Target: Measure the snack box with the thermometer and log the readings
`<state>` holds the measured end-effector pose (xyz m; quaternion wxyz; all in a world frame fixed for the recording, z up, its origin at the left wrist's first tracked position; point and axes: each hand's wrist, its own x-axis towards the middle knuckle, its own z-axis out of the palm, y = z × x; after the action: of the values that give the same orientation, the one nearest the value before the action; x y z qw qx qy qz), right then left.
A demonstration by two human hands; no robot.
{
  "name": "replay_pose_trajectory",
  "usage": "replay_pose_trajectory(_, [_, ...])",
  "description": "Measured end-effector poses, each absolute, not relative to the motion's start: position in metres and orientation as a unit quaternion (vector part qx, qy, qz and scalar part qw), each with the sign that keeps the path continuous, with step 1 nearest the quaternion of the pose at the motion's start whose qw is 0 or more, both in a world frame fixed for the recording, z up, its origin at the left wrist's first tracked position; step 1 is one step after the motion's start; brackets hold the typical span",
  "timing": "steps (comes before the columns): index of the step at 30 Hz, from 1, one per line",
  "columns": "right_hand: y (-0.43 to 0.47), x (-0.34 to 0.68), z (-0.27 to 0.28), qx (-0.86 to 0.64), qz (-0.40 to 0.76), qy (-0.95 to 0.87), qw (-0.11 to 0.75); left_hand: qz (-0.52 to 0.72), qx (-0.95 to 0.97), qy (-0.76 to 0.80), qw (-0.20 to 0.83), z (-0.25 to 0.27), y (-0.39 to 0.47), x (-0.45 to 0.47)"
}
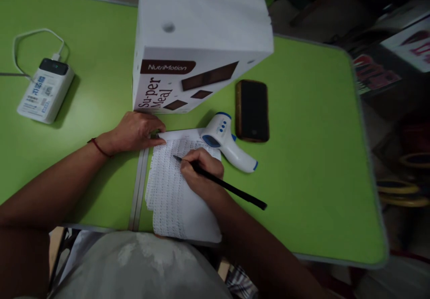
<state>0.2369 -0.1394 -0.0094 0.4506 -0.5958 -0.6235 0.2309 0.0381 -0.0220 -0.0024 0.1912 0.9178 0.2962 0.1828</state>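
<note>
Your right hand [200, 170] grips the pen [220, 182], your left hand [136, 131] lies flat on the paper [174, 196], already mostly filled with writing.

The tall white cardboard box [188, 48] standing at the far middle of the green table carried "NutriMotion" in white letters on a dark brown band, and below it "Su-per Meal" in brown (the words ran sideways down the near face). The white power bank [45, 91] at the far left bore blue print too small to read. Rows of handwriting on the white paper sheet [174, 196] were illegible.
</note>
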Motion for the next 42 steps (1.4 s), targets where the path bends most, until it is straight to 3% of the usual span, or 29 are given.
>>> replay_pose_trajectory(26, [-0.1401,0.2405,-0.0093,-0.580,0.233,-0.624,0.469,0.185,0.920,0.297,0.174,-0.0019,-0.0218,0.0384])
replay_pose_trajectory(42, [-0.1394,0.2366,-0.0035,-0.582,0.234,-0.646,0.435,0.189,0.920,0.293,0.178,-0.0017,-0.0220,0.0379])
